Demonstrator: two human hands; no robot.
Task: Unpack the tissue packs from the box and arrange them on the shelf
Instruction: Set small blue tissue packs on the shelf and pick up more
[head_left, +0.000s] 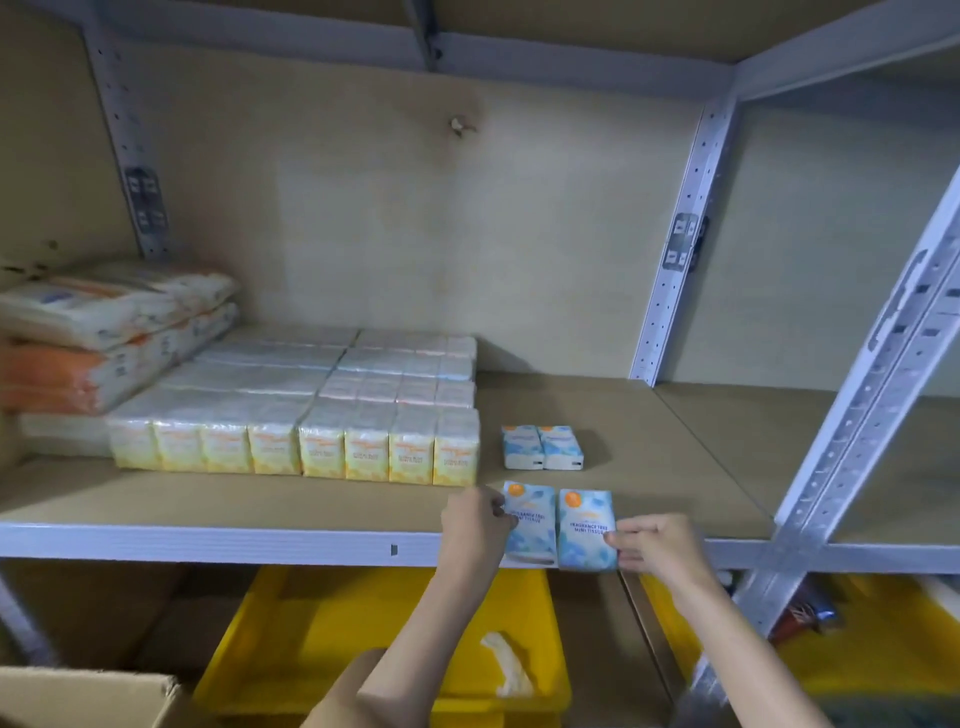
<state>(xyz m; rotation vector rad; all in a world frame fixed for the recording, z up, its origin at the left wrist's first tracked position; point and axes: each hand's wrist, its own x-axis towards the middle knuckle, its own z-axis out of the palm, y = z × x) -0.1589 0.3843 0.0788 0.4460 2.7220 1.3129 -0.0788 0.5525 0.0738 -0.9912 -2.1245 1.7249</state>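
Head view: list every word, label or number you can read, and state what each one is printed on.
"FRAGRANCE FREE MINI TISSUE": right blue pack, pinched by the right hand.
"...RANCE FREE MINI TISSUE": left blue pack, start covered by the left hand.
Yellow packs, two blue packs behind, large stacked packs: print too blurred to read.

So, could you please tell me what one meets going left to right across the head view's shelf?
In order: large stacked packs → yellow tissue packs → left hand → left blue pack → right blue pack → right hand → grey upright.
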